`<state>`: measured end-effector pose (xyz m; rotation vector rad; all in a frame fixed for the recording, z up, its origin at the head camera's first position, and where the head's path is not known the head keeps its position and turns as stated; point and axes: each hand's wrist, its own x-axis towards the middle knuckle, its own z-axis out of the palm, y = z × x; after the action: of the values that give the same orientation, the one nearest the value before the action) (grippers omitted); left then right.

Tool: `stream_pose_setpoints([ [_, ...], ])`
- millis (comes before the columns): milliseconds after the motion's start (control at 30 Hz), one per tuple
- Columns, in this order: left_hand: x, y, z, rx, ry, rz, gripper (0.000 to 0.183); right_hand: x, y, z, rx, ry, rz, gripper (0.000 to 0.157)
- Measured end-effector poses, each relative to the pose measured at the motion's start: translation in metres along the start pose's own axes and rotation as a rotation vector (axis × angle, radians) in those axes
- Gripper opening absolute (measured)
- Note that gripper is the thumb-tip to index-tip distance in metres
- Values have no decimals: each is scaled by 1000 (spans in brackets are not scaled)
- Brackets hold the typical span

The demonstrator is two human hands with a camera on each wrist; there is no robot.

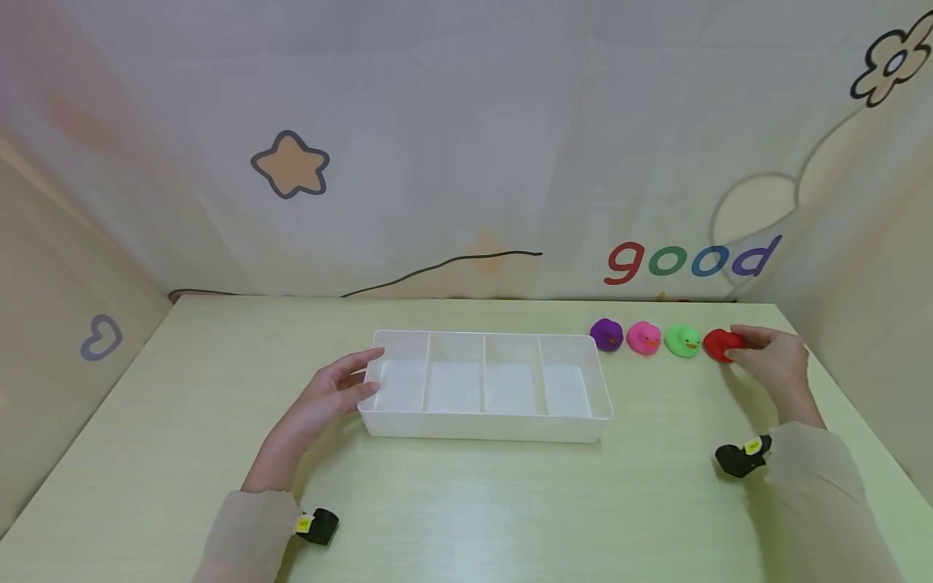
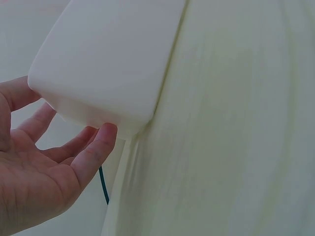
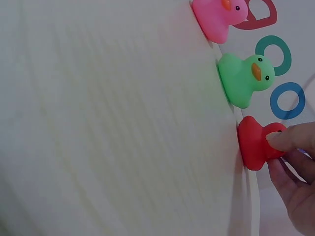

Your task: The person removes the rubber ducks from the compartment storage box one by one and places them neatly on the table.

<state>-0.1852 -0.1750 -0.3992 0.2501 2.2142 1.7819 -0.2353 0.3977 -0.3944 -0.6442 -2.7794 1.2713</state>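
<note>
A white divided tray (image 1: 481, 427) with several compartments in a row sits on the table. My left hand (image 1: 331, 393) holds its left end, with thumb and forefinger at the rim. In the left wrist view, other fingers (image 2: 98, 147) of that hand bend against the tray's end wall. At the right, my right hand (image 1: 774, 364) pinches a red rubber duck (image 1: 720, 345) between thumb and fingers. The right wrist view shows the thumb (image 3: 288, 139) on the duck's head. Left of it stand a green duck (image 1: 683, 341), a pink duck (image 1: 645, 338) and a purple duck (image 1: 607, 334).
The ducks stand in a row near the back of the pale table (image 1: 466, 510), the purple one close to the tray's back right corner. A printed curtain (image 1: 452, 162) hangs behind the table. Black wrist cameras (image 1: 743, 457) sit at both sleeves.
</note>
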Motion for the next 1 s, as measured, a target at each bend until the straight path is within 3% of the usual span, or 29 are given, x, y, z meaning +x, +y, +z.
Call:
stream_pose_setpoints([
  [500,-2,1,-1,12,1,4,53,-3,-1,0,17,-6,3,51],
  [767,0,-1,1,12,-1,14,53,-11,-1,-1,123,36,-20,59],
  [1000,-1,1,2,20,-1,8,55,8,24,1,117,78,-88,62],
])
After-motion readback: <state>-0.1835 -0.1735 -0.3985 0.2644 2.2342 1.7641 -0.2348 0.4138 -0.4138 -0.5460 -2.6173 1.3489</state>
